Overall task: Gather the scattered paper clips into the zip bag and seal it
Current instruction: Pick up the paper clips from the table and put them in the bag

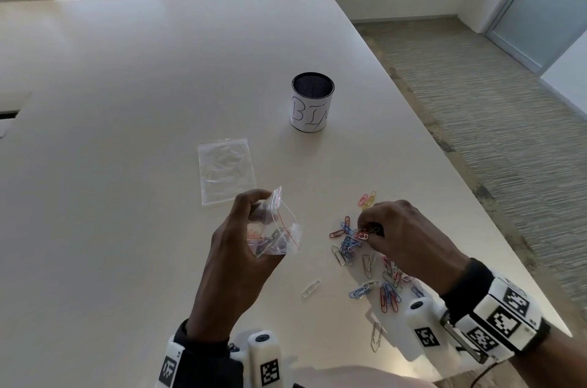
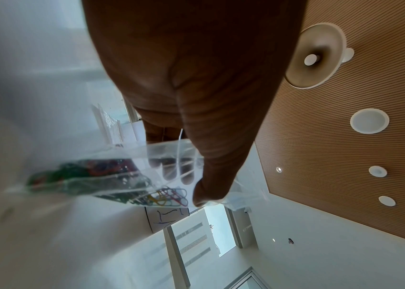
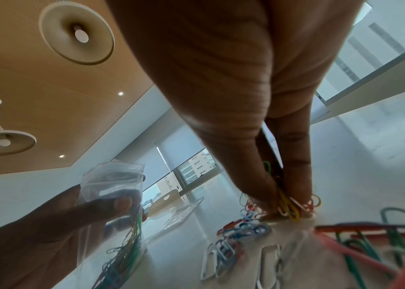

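Observation:
My left hand (image 1: 251, 222) holds a small clear zip bag (image 1: 276, 229) with a red seal line just above the table, its mouth up. Coloured paper clips (image 2: 166, 197) sit inside the zip bag (image 2: 127, 176), pinched between thumb and fingers of my left hand (image 2: 196, 176). To the right, my right hand (image 1: 370, 230) pinches a small bunch of clips (image 3: 290, 207) against the table, amid scattered clips (image 1: 349, 248) on the white table (image 1: 158, 86). In the right wrist view my right hand (image 3: 285, 195) is closed on them, and the bag (image 3: 114, 185) stands to the left.
A second, flat clear bag (image 1: 226, 170) lies behind my left hand. A black mesh cup (image 1: 312, 102) with a paper label marked "BIN" stands farther back. More clips (image 1: 389, 292) lie near my right wrist. The table's right edge (image 1: 476, 184) drops to carpet.

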{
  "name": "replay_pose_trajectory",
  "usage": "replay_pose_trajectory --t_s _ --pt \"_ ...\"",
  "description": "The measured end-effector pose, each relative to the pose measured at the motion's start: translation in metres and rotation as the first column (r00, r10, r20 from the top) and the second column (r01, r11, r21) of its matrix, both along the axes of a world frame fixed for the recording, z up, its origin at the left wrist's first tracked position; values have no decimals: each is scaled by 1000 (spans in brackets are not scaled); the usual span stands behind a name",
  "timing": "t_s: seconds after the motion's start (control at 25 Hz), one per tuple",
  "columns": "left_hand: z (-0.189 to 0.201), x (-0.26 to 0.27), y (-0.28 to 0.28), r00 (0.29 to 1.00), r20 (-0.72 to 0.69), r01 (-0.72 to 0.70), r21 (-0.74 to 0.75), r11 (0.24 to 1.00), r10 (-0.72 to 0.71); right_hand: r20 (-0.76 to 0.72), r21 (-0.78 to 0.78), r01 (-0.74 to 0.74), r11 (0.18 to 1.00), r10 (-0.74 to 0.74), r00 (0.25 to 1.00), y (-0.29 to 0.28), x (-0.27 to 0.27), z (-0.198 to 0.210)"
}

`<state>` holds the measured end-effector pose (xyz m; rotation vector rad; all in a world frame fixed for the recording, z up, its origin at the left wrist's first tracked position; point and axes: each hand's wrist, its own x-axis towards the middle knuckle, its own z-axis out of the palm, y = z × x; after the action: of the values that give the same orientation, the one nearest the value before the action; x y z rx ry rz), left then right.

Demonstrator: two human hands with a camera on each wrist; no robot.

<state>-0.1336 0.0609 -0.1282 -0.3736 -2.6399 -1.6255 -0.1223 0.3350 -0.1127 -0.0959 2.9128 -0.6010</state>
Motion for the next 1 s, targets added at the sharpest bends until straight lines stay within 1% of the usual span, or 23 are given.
replay_pose_trajectory --t_s 0.16,0.24,0.28,0.32,0.4,0.44,0.52,0.6,0.68,0.88,1.0 --pt "2 1 -1 1000 -19 2 11 1000 -2 -34 -135 40 990 -45 998 4 -5 8" --pt "3 1 0 1000 -27 2 15 1000 -2 -43 -252 82 964 -96 994 4 -7 16" --pt "4 1 0 1000 -30 4 17 1000 -3 -31 -343 113 932 -132 991 2 -8 23" --pt "4 1 1 999 -32 5 20 1000 -4 -5 -448 145 882 -164 986 -2 -8 30" --pt "4 2 1 999 -39 3 21 1000 -3 53 -627 159 763 -161 985 -14 -9 47" --pt "4 2 1 999 -42 6 17 1000 -5 76 -686 145 713 -128 989 -22 -9 54" --pt "4 2 2 999 -51 14 4 1000 -14 111 -755 117 645 -51 993 -39 -11 63" --pt "4 2 1 998 -59 13 -2 1000 -13 128 -782 104 614 -6 992 -56 -15 65" --pt "3 3 0 998 -69 12 -9 1000 -13 118 -773 83 629 14 993 -69 -18 65" --pt "0 4 -1 998 -62 5 9 1000 -4 18 -623 -8 782 25 1000 -86 -21 65" --pt "1 4 -1 998 -67 4 5 1000 -4 0 -552 -33 833 39 999 -89 -22 66"
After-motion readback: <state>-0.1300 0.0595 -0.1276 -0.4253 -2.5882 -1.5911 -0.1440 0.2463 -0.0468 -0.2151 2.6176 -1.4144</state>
